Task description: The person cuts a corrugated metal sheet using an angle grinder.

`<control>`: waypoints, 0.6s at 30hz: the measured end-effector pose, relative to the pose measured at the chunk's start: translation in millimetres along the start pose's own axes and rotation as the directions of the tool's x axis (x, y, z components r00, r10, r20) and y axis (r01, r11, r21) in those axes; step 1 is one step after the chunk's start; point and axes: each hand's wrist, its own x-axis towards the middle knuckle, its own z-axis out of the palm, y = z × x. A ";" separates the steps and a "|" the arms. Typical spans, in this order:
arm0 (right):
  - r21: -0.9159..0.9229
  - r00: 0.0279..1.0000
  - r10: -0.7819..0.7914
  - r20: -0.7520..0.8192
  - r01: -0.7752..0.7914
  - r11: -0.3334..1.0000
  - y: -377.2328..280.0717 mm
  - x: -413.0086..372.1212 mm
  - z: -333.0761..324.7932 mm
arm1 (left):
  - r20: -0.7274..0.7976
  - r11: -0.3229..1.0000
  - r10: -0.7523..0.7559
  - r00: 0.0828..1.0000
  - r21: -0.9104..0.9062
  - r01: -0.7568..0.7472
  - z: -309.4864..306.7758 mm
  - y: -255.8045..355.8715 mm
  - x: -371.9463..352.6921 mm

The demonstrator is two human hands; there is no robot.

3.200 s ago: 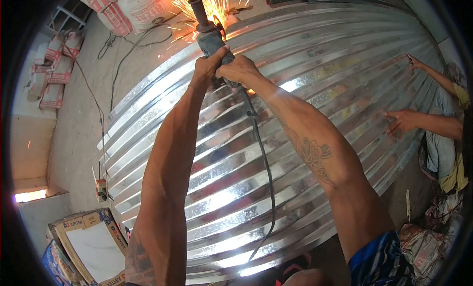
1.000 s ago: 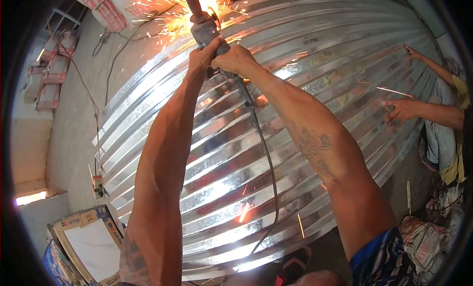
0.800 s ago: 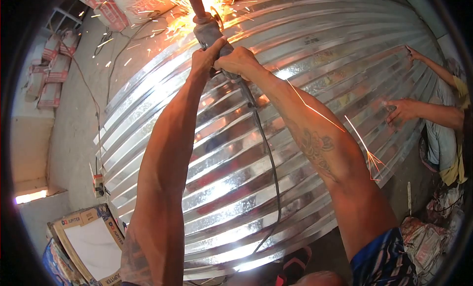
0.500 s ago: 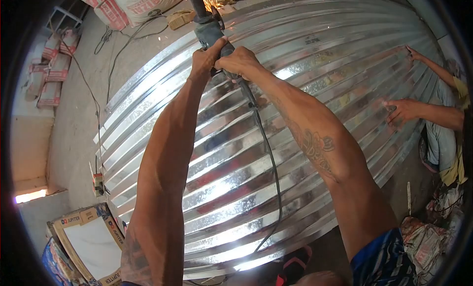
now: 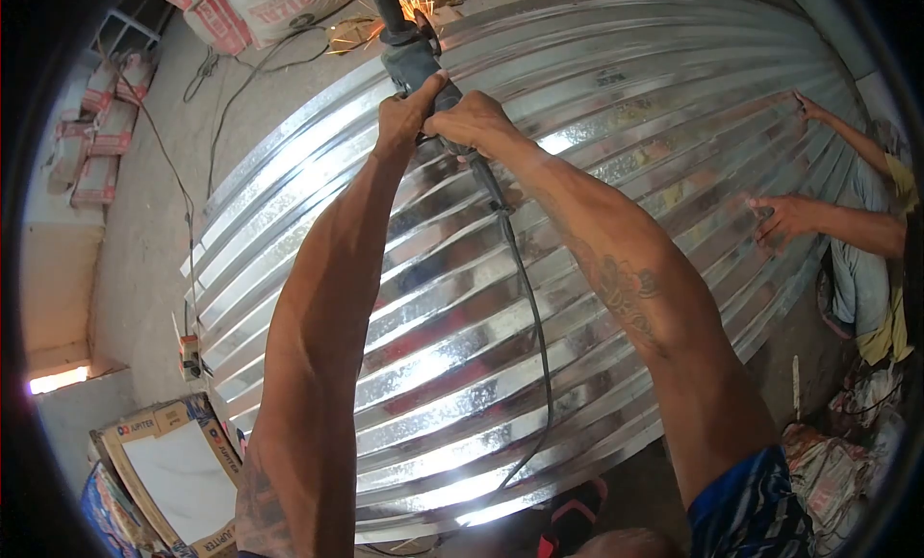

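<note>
Both of my hands are wrapped round a dark angle grinder (image 5: pixel 412 65) at the far edge of a shiny corrugated metal sheet (image 5: pixel 462 337). My left hand (image 5: pixel 404 111) grips the body from the left, with its thumb along the top. Just behind it, my right hand (image 5: pixel 472 123) holds the rear of the body. Orange sparks (image 5: pixel 416 5) fly from the grinder's head; the disc itself is mostly hidden. A black power cord (image 5: pixel 529 303) runs from the tool back over the sheet towards me.
On the right, another person's hands (image 5: pixel 784 216) rest on the sheet. Printed sacks (image 5: pixel 279 10) stand beyond the far left edge, with more sacks (image 5: pixel 101 154) at the left wall. A cardboard-framed panel (image 5: pixel 173 471) lies lower left. Cables (image 5: pixel 223 115) trail over the floor.
The spark spray has grown wider and brighter, reaching left and right of the grinder's head. My hands and the grinder have barely shifted. The other person's hands stay in place.
</note>
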 end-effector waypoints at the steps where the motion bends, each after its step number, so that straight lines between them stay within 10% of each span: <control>1: -0.023 1.000 -0.002 0.006 0.002 1.000 0.2 -0.7 -0.8 | -0.022 0.999 -0.033 0.999 0.008 0.033 1.7 3.4 -3.7; 18: -0.006 0.998 0.041 0.049 -0.040 0.999 -4.1 -12.1 -5.0 | -0.042 1.000 -0.016 0.999 -0.026 0.015 5.8 -3.5 -7.9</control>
